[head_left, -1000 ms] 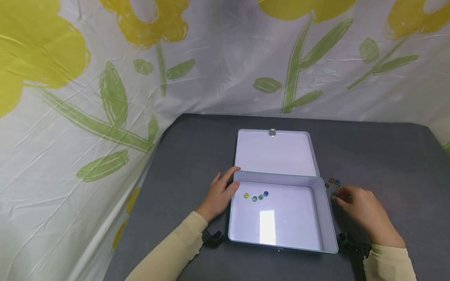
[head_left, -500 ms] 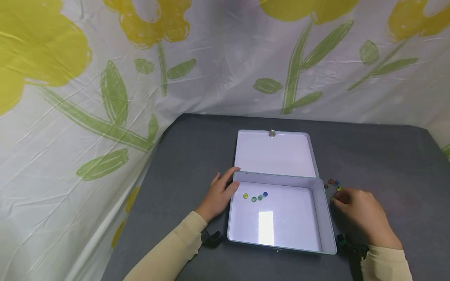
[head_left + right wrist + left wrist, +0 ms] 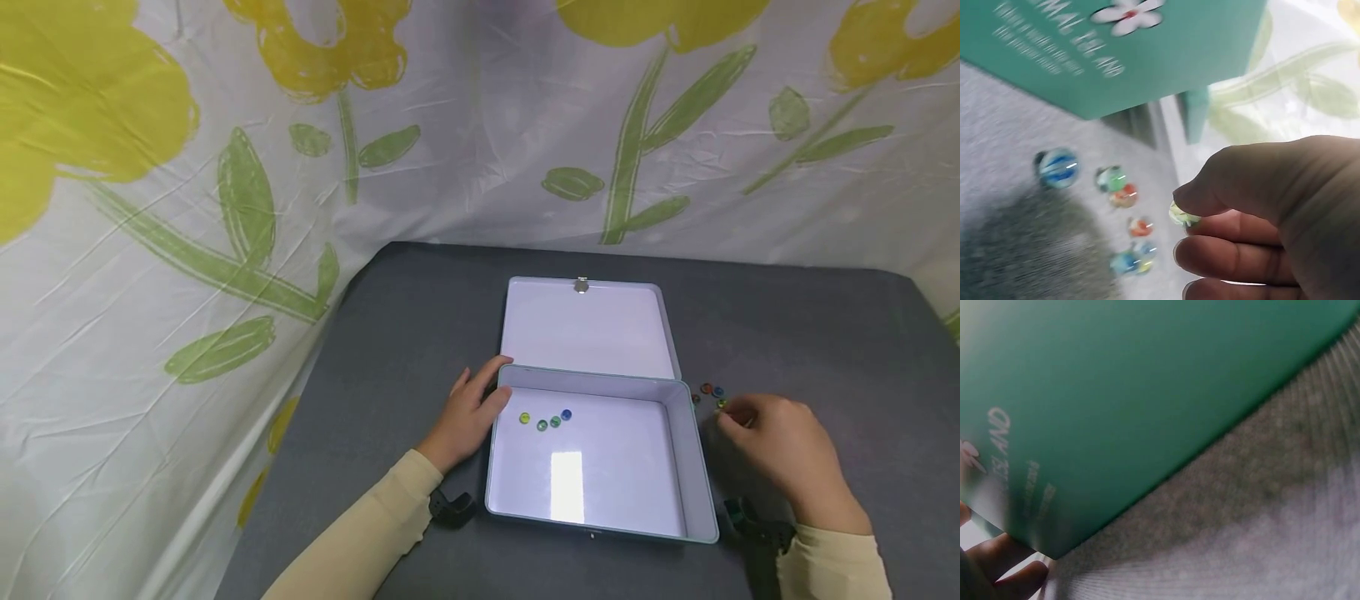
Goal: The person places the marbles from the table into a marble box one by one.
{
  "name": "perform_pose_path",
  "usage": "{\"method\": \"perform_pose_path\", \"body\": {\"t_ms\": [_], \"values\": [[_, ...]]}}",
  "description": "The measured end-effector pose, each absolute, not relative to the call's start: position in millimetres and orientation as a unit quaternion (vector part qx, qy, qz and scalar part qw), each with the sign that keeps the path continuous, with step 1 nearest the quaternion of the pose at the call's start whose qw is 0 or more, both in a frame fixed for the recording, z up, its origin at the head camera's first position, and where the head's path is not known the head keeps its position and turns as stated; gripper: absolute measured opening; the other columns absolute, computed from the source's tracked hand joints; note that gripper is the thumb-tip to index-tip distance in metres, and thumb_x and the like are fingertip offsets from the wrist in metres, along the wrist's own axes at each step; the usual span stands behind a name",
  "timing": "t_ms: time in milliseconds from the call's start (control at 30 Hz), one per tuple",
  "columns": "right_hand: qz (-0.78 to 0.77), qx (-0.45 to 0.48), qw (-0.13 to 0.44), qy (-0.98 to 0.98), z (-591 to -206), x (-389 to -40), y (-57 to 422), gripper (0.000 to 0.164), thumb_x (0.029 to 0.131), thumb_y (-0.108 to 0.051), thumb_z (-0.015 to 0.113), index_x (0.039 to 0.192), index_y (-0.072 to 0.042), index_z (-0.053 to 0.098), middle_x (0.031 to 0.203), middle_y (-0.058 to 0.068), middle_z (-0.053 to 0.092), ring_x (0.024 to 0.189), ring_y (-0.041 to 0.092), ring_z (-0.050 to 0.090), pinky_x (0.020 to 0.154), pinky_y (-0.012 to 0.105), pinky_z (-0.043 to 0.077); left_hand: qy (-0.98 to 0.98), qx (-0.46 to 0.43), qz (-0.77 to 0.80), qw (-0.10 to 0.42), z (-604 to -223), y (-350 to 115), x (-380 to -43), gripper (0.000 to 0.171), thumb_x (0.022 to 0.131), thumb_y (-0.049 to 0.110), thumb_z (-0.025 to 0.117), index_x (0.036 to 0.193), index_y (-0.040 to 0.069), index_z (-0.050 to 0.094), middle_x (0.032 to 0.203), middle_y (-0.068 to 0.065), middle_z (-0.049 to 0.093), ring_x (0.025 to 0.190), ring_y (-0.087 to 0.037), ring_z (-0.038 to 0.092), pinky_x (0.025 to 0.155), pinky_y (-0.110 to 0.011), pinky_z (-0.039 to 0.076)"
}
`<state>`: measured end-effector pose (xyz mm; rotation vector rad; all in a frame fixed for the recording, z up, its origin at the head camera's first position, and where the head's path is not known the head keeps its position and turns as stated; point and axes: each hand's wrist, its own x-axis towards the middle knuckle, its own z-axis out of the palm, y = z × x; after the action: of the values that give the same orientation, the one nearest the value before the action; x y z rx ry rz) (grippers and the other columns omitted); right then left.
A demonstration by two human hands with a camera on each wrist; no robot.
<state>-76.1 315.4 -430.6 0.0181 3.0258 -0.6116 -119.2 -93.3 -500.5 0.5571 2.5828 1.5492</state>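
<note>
A shallow metal box (image 3: pixel 696 467), white inside and green outside, stands on the dark table with its lid (image 3: pixel 588 329) laid back. My left hand (image 3: pixel 467 417) grips its back left corner, thumb on the rim and other fingers outside. To the right of the box, my right hand (image 3: pixel 783 446) pinches a pale green glass marble (image 3: pixel 1180 215) between thumb and index finger. Several more marbles sit close by, among them a blue one (image 3: pixel 1058 167) and a red one (image 3: pixel 1141 226). Inside the box are several marbles: yellow (image 3: pixel 524 418), green (image 3: pixel 542 426) and blue (image 3: pixel 566 415).
The dark tabletop (image 3: pixel 427 308) spreads around the box. A white curtain (image 3: pixel 480 150) with yellow flowers hangs along the back and left. The box's front and right walls rise between the right hand and the marbles inside.
My right hand has shifted slightly right and away from the body, with its fingertips pinched together. My left hand, the box and the marbles in it stay as they were.
</note>
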Motion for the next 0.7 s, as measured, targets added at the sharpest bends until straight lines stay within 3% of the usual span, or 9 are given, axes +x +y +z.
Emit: {"method": "perform_pose_path", "body": {"t_ms": [333, 700], "values": [[-0.199, -0.003, 0.037, 0.979, -407, -79, 308, 0.026, 0.097, -0.024, 0.071, 0.105, 0.0, 0.078, 0.092, 0.013, 0.076, 0.074, 0.025, 0.068, 0.055, 0.042, 0.051, 0.843, 0.182, 0.504, 0.042, -497, -93, -119, 0.05, 0.109, 0.033, 0.045, 0.156, 0.018, 0.047, 0.149, -0.006, 0.062, 0.149, -0.024, 0.047, 0.13, -0.056, 0.004], [-0.22, -0.033, 0.01, 0.975, -385, -84, 289, 0.028, 0.099, -0.029, 0.072, 0.106, -0.003, 0.079, 0.091, 0.006, 0.075, 0.07, 0.014, 0.061, 0.057, 0.033, 0.047, 0.84, 0.177, 0.51, 0.044, -496, -93, -118, 0.05, 0.108, 0.032, 0.046, 0.155, 0.017, 0.048, 0.147, -0.007, 0.063, 0.148, -0.026, 0.048, 0.13, -0.056, 0.004]]}}
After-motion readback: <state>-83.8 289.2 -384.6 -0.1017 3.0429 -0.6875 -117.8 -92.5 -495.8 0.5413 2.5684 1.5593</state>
